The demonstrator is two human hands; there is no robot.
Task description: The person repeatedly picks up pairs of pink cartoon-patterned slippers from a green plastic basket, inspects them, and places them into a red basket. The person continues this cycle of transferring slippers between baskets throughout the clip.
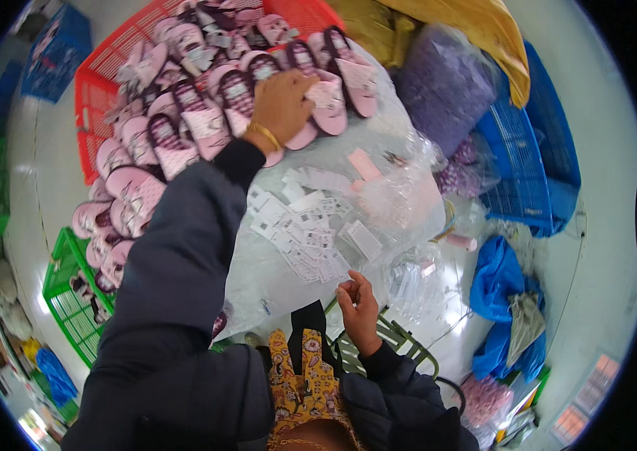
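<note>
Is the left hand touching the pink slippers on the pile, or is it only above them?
Touching. In the head view the left hand lies on the pink slippers, fingers pressed on a white tag on one, with no gap visible.

The left arm stretches far forward toward twelve o'clock, its dark sleeve running long and nearly straight from the lower edge. A gold bangle sits at the wrist. The left hand (pixel 285 101) is turned palm down, back of the hand up, its fingers curled in a closed grip. The right arm bends close to the body at five o'clock, and the right hand (pixel 358 307) is raised, fingers loosely curled, thumb and fingertips drawn together.
</note>
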